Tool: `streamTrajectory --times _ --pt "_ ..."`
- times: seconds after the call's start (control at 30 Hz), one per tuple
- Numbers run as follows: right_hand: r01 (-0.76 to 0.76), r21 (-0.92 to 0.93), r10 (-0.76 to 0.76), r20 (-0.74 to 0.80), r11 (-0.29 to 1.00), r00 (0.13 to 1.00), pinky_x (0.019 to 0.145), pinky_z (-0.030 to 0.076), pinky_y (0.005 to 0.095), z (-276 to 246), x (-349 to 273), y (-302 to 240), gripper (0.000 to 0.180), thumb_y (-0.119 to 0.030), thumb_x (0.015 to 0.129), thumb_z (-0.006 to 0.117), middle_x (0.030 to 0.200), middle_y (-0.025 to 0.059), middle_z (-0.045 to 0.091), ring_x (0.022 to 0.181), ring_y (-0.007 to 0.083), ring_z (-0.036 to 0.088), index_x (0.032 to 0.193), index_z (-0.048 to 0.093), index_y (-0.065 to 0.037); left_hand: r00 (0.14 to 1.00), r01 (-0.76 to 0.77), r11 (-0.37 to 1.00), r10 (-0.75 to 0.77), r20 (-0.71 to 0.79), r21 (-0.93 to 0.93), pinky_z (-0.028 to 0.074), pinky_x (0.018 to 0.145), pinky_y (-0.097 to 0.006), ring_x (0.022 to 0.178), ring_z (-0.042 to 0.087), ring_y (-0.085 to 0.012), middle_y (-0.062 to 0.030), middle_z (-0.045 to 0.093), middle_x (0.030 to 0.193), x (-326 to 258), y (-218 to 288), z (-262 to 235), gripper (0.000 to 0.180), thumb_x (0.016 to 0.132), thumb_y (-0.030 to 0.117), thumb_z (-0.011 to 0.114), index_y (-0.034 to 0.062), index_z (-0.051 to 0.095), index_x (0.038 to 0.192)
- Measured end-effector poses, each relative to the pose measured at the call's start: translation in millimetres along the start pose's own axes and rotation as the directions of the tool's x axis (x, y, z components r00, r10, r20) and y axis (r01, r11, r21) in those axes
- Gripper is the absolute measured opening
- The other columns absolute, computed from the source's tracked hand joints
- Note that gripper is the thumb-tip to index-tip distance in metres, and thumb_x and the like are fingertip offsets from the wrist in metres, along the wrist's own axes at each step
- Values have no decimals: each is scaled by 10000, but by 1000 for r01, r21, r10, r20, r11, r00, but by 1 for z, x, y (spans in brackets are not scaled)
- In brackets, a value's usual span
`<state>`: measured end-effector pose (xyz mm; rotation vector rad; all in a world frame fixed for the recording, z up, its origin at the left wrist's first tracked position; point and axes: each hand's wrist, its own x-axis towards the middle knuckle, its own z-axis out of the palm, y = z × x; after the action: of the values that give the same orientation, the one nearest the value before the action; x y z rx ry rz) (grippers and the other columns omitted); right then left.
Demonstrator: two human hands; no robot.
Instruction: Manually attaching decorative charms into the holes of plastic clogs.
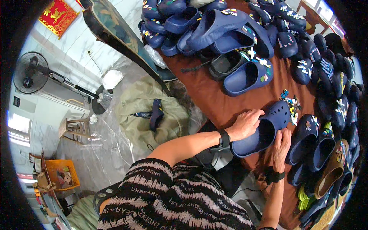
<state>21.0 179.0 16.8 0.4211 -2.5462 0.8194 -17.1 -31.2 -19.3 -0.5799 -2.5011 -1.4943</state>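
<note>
A plain navy clog (253,141) with holes in its toe lies between my hands on the brown cloth (214,103), toe pointing away to the right. My left hand (245,124) is closed on its left side, by the opening. On the right side, my right hand (282,147) grips the clog's edge with fingers bent; part of the fingers is hidden. Just beyond the toe lies a small heap of colourful shoe charms (293,106). A navy clog with charms (249,78) sits farther off, and another decorated pair (304,140) stands right of my right hand.
Many navy clogs (180,19) are piled at the far side, with dark shoes (326,76) crowding the right. A brown clog (332,168) stands at the near right. On the left are a floor fan (57,74), a wooden stool (74,129) and a greenish sack (134,115) with a clog on it.
</note>
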Motion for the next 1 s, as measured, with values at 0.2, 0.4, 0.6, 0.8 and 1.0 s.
streamTrajectory --times 0.2,0.4,0.6,0.8,1.0 --pt "-150 124 168 -152 981 974 647 370 402 19 -1 0 256 -100 976 594 754 115 407 667 272 402 782 457 -2 999 19 996 -21 25 83 490 904 -528 1083 598 -423 -199 628 1170 -3 8 -2 333 929 95 564 73 505 1256" --pt "-265 76 276 -274 961 921 605 377 402 31 2 -15 311 -109 956 629 725 124 419 642 274 425 724 444 -16 1000 25 997 -25 1 71 505 872 -529 1055 614 -432 -227 651 1109 -1 8 0 304 933 90 545 70 515 1235" --pt "-272 -24 242 -389 962 889 613 430 438 40 7 -18 249 -119 927 652 750 153 484 674 333 511 743 506 -35 999 43 996 -43 0 76 508 872 -512 1024 633 -442 -220 668 1113 3 8 -4 336 949 110 556 94 538 1284" --pt "-406 228 464 -486 885 741 614 400 428 48 6 -22 299 -153 907 690 737 123 493 656 313 502 717 502 -19 996 71 991 -76 37 116 498 915 -491 1109 622 -413 -203 659 1197 7 12 -4 325 959 122 564 89 542 1281" --pt "-521 196 556 -335 831 761 676 453 447 22 -2 -33 261 -241 924 673 784 151 570 731 351 567 852 545 -25 997 34 992 -43 65 125 492 905 -508 1093 617 -418 -194 654 1199 5 12 -6 321 951 109 557 80 546 1270"
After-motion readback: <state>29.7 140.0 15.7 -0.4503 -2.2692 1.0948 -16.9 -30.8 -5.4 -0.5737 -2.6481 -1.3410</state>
